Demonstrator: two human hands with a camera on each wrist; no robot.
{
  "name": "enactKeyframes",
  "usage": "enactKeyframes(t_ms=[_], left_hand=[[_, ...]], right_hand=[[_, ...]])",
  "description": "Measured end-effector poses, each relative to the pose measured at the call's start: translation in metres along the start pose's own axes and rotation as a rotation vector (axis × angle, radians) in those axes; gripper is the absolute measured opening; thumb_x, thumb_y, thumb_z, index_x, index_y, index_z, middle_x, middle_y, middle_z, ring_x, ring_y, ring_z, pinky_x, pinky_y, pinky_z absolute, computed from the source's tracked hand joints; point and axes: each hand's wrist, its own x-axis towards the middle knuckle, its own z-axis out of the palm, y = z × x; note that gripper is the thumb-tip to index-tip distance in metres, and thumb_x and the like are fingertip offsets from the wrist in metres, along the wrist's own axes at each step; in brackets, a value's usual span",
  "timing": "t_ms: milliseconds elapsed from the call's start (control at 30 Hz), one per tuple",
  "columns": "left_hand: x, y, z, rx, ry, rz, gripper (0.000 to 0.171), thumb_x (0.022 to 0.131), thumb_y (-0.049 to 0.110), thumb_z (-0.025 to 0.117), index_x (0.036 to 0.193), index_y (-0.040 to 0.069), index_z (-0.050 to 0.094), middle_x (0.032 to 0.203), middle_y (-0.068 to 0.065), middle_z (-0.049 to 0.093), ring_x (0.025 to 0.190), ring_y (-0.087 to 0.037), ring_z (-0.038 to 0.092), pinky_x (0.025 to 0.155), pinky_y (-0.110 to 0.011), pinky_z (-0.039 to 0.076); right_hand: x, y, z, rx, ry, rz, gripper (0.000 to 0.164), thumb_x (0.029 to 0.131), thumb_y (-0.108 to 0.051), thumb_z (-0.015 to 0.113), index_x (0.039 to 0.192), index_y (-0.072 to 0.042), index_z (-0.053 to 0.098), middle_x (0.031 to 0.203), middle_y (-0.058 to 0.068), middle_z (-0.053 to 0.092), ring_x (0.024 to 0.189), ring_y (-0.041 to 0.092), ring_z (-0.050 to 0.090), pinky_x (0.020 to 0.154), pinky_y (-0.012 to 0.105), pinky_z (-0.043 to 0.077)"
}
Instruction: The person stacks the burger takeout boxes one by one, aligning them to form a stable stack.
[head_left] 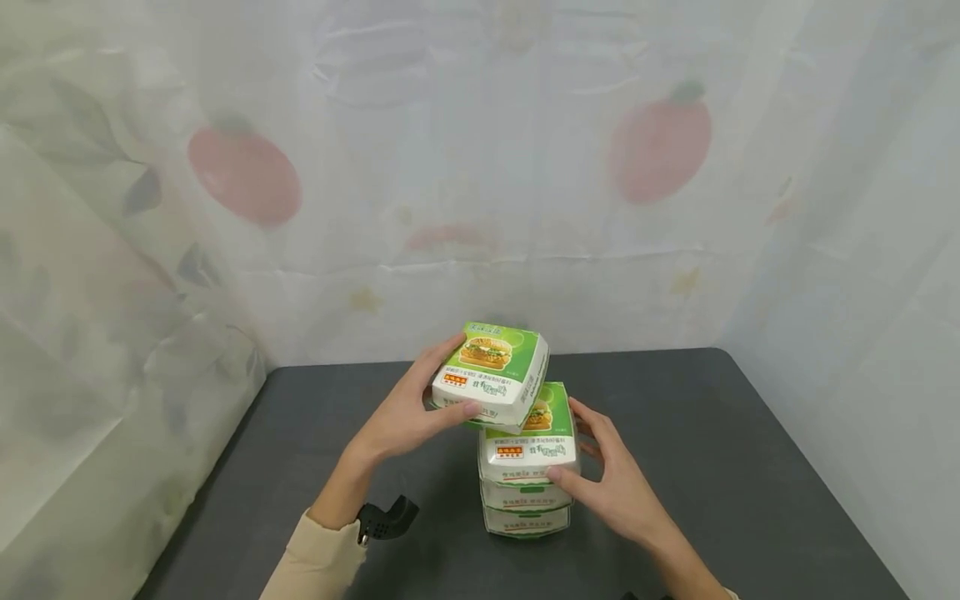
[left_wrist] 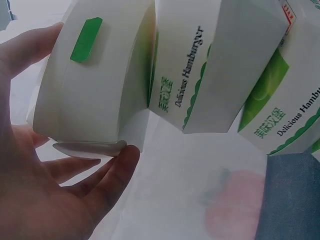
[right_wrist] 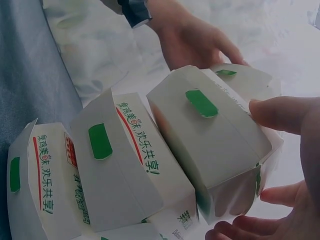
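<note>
In the head view my left hand (head_left: 401, 417) holds a green-and-white burger box (head_left: 487, 367), thumb at its front edge and fingers at its back left. The box is tilted and overlaps the back left of a stack. My right hand (head_left: 611, 483) grips the upper box of that stack (head_left: 528, 454) from the right, thumb at the front. Beneath it are two more burger boxes, a middle one (head_left: 525, 497) and a bottom one (head_left: 527, 523). Green tabs show on the boxes' fronts in the right wrist view, where the right-hand box (right_wrist: 200, 135) leans slightly from the one below.
The stack stands on a dark grey table (head_left: 712, 450). Pale printed curtains (head_left: 480, 167) hang behind and at both sides. A black band with a device (head_left: 386, 518) is on the left wrist.
</note>
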Motion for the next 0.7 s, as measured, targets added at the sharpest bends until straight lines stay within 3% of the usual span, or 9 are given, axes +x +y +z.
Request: enactKeyframes(t_ms=[433, 700], left_hand=[[0.000, -0.003, 0.011, -0.026, 0.037, -0.003, 0.088, 0.093, 0.027, 0.077, 0.162, 0.033, 0.023, 0.152, -0.002, 0.035, 0.105, -0.026, 0.059, 0.081, -0.036, 0.054], [0.000, 0.002, 0.015, 0.012, 0.061, -0.005, 0.090, 0.091, 0.031, 0.079, 0.162, 0.032, 0.025, 0.154, 0.000, 0.034, 0.106, -0.023, 0.058, 0.084, -0.037, 0.053]], right_hand=[[-0.001, -0.002, -0.003, -0.007, 0.040, -0.030, 0.082, 0.093, -0.024, 0.077, 0.160, -0.018, 0.030, 0.154, 0.009, 0.032, 0.138, 0.032, 0.038, 0.108, 0.062, 0.037], [0.006, -0.020, -0.007, -0.073, 0.089, -0.082, 0.079, 0.092, -0.025, 0.077, 0.159, -0.021, 0.034, 0.157, 0.005, 0.032, 0.143, 0.033, 0.034, 0.111, 0.060, 0.033]])
